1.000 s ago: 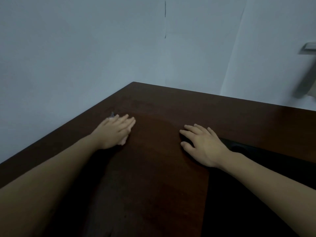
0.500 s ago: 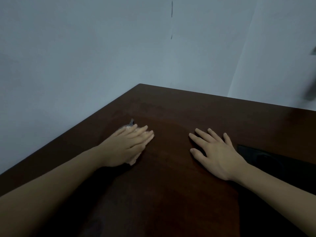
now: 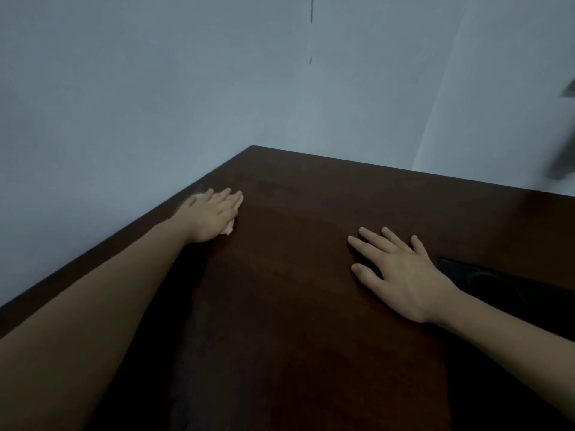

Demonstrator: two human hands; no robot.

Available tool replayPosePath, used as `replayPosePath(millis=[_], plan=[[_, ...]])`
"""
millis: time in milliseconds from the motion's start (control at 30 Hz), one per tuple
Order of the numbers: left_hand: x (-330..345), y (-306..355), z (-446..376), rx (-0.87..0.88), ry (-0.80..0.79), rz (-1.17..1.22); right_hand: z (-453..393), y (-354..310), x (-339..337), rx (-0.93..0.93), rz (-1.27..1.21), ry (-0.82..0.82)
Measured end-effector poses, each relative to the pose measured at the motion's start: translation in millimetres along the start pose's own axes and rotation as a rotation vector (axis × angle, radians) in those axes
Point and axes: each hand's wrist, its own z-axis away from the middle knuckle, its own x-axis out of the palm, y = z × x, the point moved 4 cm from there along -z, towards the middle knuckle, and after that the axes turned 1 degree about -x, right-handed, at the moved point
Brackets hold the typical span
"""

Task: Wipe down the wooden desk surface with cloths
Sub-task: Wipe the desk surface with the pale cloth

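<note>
Pressing flat on a pale cloth [image 3: 229, 229], the left hand [image 3: 211, 216] lies with its fingers straight and close together, pointing toward the far right. Only small bits of the cloth show: a light edge under the heel of the palm on the right side and a bluish scrap [image 3: 199, 192] peeking out past the fingertips near the wall. Most of the cloth is hidden under the hand, so its shape cannot be told.

The right hand [image 3: 401, 272] rests palm down on the bare wood, well apart from the left, fingers spread and straight, thumb out to the left. It holds nothing, and no cloth shows beneath it.

Both bare forearms reach in from the near corners. The left hand sits close to the desk's left edge, just beside the wall. The desk [image 3: 295, 306] is dark brown wood; its far corner meets the bluish-grey wall [image 3: 155, 88], and its top looks a shade darker in a broad patch between the hands.

To the right of the right wrist lies a flat black thing [image 3: 497, 284], too dark to name; the forearm crosses its near part. At the far right edge a blurred grey shape [image 3: 564, 157] hangs against the wall. A thin dark line [image 3: 311, 14] runs down the wall above the desk's far corner.
</note>
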Motion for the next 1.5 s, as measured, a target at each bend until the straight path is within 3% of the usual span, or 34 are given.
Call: replayPosePath(millis=[67,167,267,333,433,633,733,833,900,967,1067,1167,1233,1400,1500], plan=[[-2.9,13.0,32.7,0.130,0.075,-0.169,-0.2,-0.2,0.0,0.004,0.004,-0.009],[9.9,10.2,74.0,0.443,0.394,-0.193,-0.1,-0.2,0.5,0.013,0.017,-0.019],[19.1,-23.6,83.1,0.517,0.225,-0.090,0.0,0.1,0.5,0.021,0.024,-0.026],[27.1,-44.9,63.5,0.480,0.200,-0.174,-0.2,0.7,-0.1,0.025,0.024,-0.026],[30.1,-67.1,25.9,0.279,0.139,-0.199,0.7,0.7,-0.6,0.024,0.017,-0.020],[13.7,-46.5,1.7,0.007,0.035,-0.125,2.5,0.0,-0.9,0.012,0.002,0.006],[5.1,-18.4,23.4,0.068,0.065,-0.092,2.9,-1.1,-0.8,0.010,0.001,0.005],[13.7,0.7,76.2,0.407,0.377,-0.131,1.6,-1.7,0.1,0.006,0.004,0.005],[20.4,-11.0,104.9,0.491,0.335,0.010,0.2,-2.2,-0.3,0.009,0.016,-0.003],[29.8,-33.1,112.7,0.491,0.161,0.067,-0.6,-2.1,-1.2,0.010,0.024,-0.006],[36.8,-66.5,89.1,0.433,0.261,-0.002,-0.7,0.4,-0.3,0.010,0.025,-0.006],[42.7,-85.7,52.7,0.138,0.109,-0.010,-0.1,2.0,1.0,0.005,0.017,0.008],[38.9,-76.7,36.4,0.043,0.093,0.021,0.2,2.3,1.2,0.005,0.010,0.012],[21.8,-20.4,45.9,0.092,0.092,-0.079,-0.7,1.1,0.2,-0.002,0.006,0.020],[18.0,20.8,86.4,0.253,0.155,-0.142,-0.5,-0.1,0.0,-0.002,0.009,0.017]])
